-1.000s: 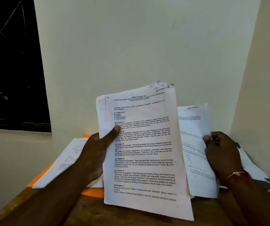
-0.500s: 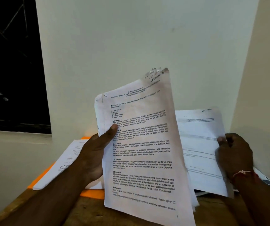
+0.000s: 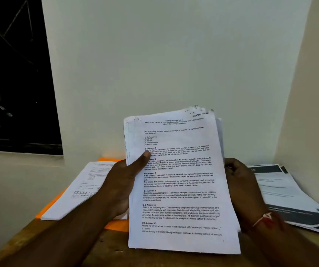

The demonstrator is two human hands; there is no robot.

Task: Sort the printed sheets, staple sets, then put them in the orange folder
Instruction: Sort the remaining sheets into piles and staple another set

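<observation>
My left hand grips a stack of printed sheets by its left edge, thumb pressed on the top page, holding it upright over the table. The top page carries typed answers and a handwritten "SECTION-2" in its corner. My right hand is at the stack's right edge with fingers curled onto it, partly hidden behind the paper. A pale sheet edge shows behind the stack's upper right. The orange folder lies flat at the left, mostly under loose sheets.
A second pile of pages with dark printed bands lies at the right, against the wall corner. The wooden table ends near me. A dark window is at the left.
The single sheet my right hand held out to the right has come in behind the stack. My right hand moved left to the stack's edge, and the stack now stands straighter.
</observation>
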